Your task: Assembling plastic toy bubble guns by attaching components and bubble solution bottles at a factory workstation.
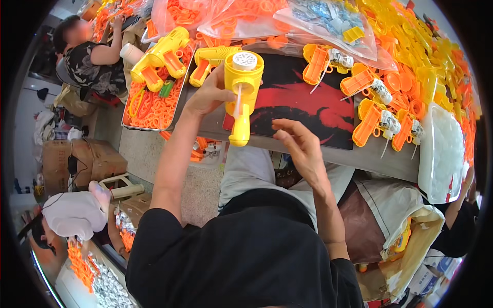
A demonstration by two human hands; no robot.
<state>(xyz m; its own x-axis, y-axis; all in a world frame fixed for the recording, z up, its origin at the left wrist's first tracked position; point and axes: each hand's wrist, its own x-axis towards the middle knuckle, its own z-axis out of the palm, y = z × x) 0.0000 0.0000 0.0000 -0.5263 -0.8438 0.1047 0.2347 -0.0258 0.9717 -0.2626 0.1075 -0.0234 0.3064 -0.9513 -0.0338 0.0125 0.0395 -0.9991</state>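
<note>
My left hand [207, 96] grips a yellow toy gun [250, 77] by its side, above the table's front edge. A round white part with holes [244, 60] sits in the gun's upper end, and a thin pale tube [238, 100] runs down its face. My right hand [301, 145] is apart from the gun, to its lower right, fingers stretched and holding nothing I can see. Beneath lies a black and red mat [308, 105]. Several orange and yellow assemblies with white printed units, such as this toy part [367, 121], lie at the mat's right side.
Finished-looking yellow toy guns [162, 56] rest over a tray of small orange parts [149, 110] at left. Bags of orange parts [241, 20] and a heap of yellow parts [405, 41] fill the back. A clear bin [439, 154] stands right. Other people [95, 56] work nearby.
</note>
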